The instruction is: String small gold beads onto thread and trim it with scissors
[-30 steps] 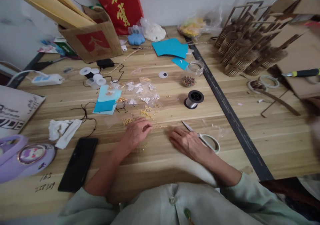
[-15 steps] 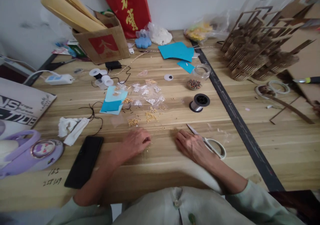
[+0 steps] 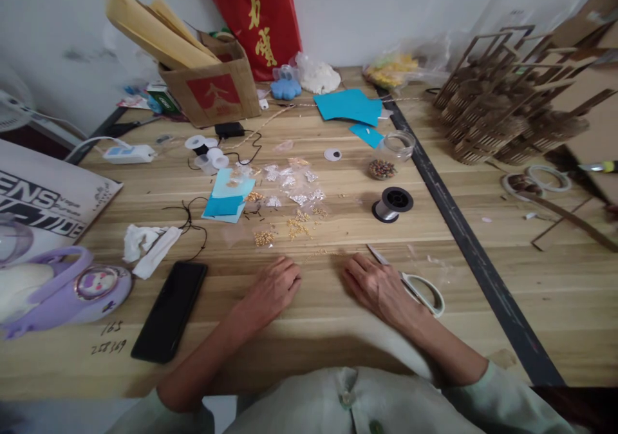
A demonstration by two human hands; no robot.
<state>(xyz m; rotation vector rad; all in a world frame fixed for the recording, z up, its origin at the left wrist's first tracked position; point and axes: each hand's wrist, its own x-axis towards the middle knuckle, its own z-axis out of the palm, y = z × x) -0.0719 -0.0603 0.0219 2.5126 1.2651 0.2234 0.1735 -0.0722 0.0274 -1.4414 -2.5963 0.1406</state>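
My left hand (image 3: 276, 287) rests on the wooden table with its fingers curled together and pointing down, so whatever is under them is hidden. A fine gold chain (image 3: 322, 252) lies across the gap between my hands. Its right end runs to the closed fingertips of my right hand (image 3: 371, 283), which stays low on the tabletop. White-handled scissors (image 3: 421, 292) lie beside and partly behind my right hand, blades pointing away from me. Just beyond my left hand is a heap of small gold beads (image 3: 264, 237), with more loose gold findings (image 3: 298, 228) near it.
Beyond the beads are small bags of silver pieces (image 3: 299, 196) and blue card (image 3: 224, 205). A wire spool (image 3: 393, 203) and a bead jar (image 3: 383, 167) stand to the right. A black phone (image 3: 168, 311) lies left; woven baskets (image 3: 502, 118) fill the back right.
My left hand has turned over from a raised pinch with gold bits hanging below it to lying palm-down; those bits are now hidden. My right hand stays by the scissors. The view shifted slightly.
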